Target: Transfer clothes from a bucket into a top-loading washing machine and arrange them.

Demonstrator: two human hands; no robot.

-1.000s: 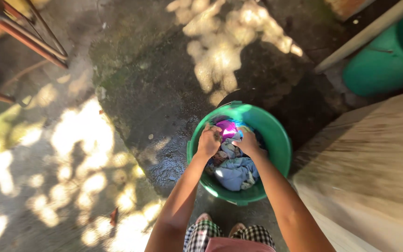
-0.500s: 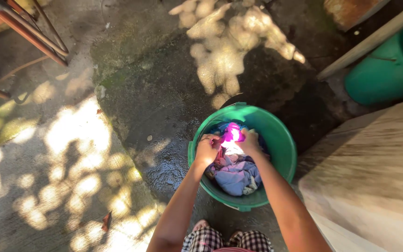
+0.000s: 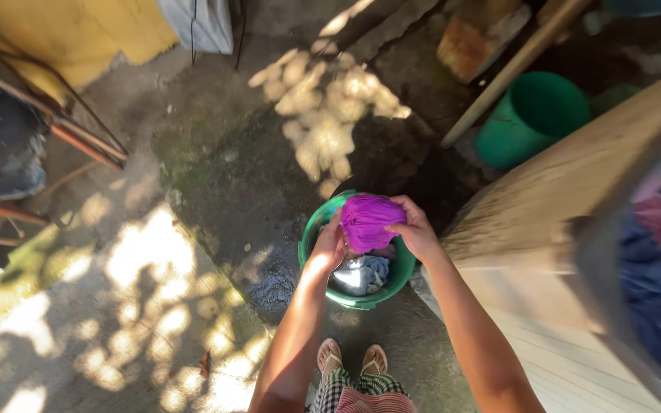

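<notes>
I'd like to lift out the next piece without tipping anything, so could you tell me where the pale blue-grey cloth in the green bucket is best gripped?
Grip the bunched fold at the top of the pale blue-grey cloth, coming straight down through the green bucket's open mouth. It lies crumpled low inside, walled all round, so a side approach is likely blocked. Both the left hand and right hand hold the purple cloth above it.

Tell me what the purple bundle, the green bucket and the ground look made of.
Purple bundle: soft woven cloth, judging by its folds and bunching, held between left hand and right hand. Green bucket: probably plastic, with a smooth, even-coloured moulded rim. Ground: likely rough concrete, grey, stained, with wet-looking dark patches.
</notes>
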